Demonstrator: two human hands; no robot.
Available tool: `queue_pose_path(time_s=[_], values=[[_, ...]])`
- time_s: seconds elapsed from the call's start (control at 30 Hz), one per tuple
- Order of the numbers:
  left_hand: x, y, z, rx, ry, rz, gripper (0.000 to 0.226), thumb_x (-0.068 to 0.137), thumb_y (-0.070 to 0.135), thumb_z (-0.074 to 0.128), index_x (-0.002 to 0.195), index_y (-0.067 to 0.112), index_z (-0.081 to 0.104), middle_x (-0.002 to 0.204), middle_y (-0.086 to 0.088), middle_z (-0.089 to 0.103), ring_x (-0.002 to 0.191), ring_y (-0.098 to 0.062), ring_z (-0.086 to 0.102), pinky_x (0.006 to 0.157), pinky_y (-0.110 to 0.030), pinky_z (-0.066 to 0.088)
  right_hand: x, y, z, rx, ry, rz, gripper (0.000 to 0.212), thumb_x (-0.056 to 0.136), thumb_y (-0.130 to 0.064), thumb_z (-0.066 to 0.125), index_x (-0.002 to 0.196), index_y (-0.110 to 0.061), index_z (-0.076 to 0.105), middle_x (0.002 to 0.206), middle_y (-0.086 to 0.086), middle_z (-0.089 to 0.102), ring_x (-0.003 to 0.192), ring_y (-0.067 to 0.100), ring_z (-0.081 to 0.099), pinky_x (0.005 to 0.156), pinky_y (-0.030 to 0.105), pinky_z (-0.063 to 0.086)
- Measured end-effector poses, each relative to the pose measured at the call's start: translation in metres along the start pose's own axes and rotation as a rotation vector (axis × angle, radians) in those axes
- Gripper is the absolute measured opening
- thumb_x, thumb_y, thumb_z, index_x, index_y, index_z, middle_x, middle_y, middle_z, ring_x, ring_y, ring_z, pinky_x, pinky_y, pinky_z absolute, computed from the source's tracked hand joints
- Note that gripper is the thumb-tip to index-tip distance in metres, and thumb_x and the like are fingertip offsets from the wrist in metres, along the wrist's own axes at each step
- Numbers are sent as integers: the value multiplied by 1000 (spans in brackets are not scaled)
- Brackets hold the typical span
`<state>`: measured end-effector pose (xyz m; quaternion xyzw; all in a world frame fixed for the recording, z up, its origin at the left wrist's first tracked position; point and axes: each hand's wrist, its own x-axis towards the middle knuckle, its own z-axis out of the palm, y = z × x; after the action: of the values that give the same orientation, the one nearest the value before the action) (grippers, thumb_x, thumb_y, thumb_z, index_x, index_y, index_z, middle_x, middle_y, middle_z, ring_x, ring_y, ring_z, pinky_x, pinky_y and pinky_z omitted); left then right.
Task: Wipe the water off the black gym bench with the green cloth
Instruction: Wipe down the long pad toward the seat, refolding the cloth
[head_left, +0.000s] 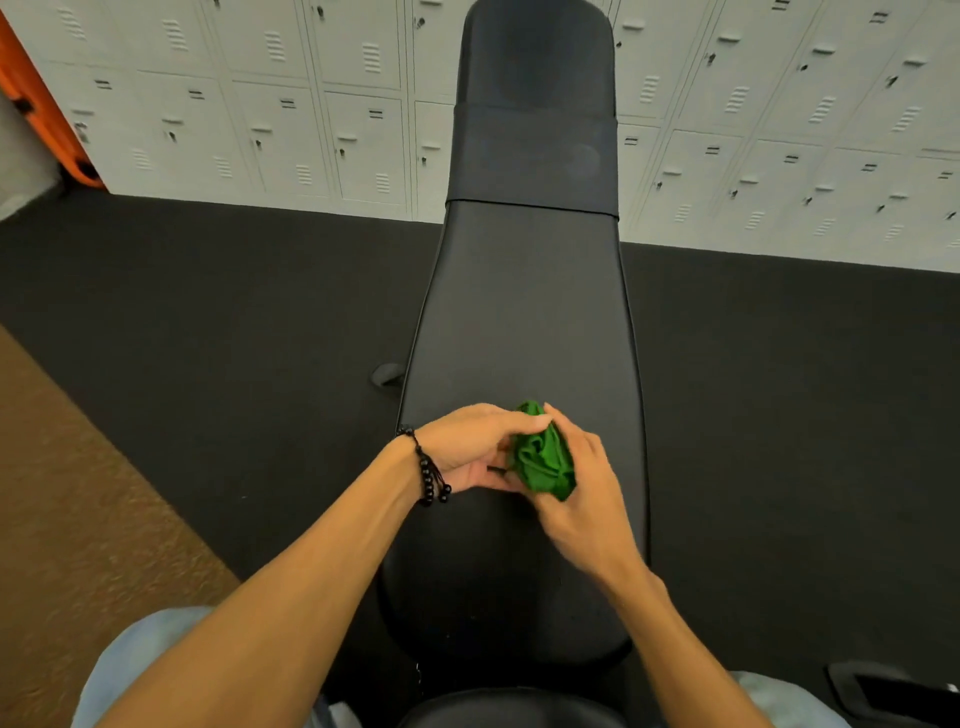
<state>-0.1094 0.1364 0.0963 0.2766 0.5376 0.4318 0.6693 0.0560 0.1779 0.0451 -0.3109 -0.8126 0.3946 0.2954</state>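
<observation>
Head view: green cloth (543, 457) is bunched into a crumpled wad, held between both hands just above the near half of the black gym bench (524, 312). Cloth is gripped by the right hand (582, 483), fingers curled round its right side and lower edge. Left hand (472, 447) is set against the cloth's left side, thumb and fingertips pinching the upper folds. A black bead bracelet (428, 467) is worn on the left wrist. Bench pad is seen running lengthwise away from the person, narrowing at a seam, then continuing as an upper section. Water on the pad cannot be made out. Dark rubber flooring (208, 312) lies on both sides, brown carpet (62, 493) at far left, grey lockers (260, 104) behind. Light blue trousers (140, 670) are visible at the bottom edge.
</observation>
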Motion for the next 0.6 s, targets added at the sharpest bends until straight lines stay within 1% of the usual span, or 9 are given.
queue_pose_path(time_s=[0.1,0.13,0.17,0.23,0.27,0.33,0.43,0.5,0.6], values=[[0,18,-19,209,119,45,32,101,36,49,114,13,66,109,-7,74,102,-20,70,94,-43,50,34,-3,-2,-12,108,43,19,95,-18,65,112,-27,67,108,-14,70,105,4,65,81,12,45],[1,24,-24,260,212,75,33,101,38,48,112,13,67,105,-6,75,99,-20,71,93,-41,50,49,-5,-3,-65,151,66,7,96,-21,64,95,-28,65,96,-8,69,96,12,67,72,15,43],[3,29,-29,282,318,121,33,101,39,49,109,13,68,103,-5,75,97,-19,72,91,-38,51,65,-6,-5,-118,201,73,11,97,-22,63,87,-28,61,92,-2,64,92,19,65,69,19,38],[10,35,-42,302,532,257,28,98,38,55,102,14,70,98,-1,75,94,-17,71,83,-32,51,98,-3,-8,-216,305,78,6,97,-19,61,101,-15,63,98,3,50,92,26,58,74,19,32],[14,36,-49,343,638,330,25,96,37,58,99,16,71,96,2,74,94,-16,69,81,-30,51,113,-2,-10,-262,360,83,22,98,-19,58,118,-10,60,103,4,45,93,26,55,78,21,33],[18,36,-60,432,801,403,22,95,36,58,102,19,70,99,6,69,96,-13,65,80,-25,48,137,7,-13,-368,441,135,44,100,-22,54,143,-15,46,112,7,43,96,28,52,84,36,42],[24,27,-68,498,832,374,38,98,42,51,131,23,56,129,4,55,113,-13,55,88,-23,38,147,15,0,-512,426,239,52,97,-22,56,147,-27,43,116,10,41,106,33,46,86,51,44],[29,20,-71,465,781,329,51,100,48,45,145,25,41,145,2,44,129,-16,46,102,-28,37,139,15,24,-547,308,127,59,89,-16,60,145,-30,46,113,9,42,105,32,44,82,48,45],[33,8,-74,386,764,343,57,101,50,39,151,25,32,155,2,34,141,-14,35,115,-34,29,110,14,68,-689,36,-212,70,69,-10,65,136,-28,56,104,8,46,94,33,46,69,45,47]])
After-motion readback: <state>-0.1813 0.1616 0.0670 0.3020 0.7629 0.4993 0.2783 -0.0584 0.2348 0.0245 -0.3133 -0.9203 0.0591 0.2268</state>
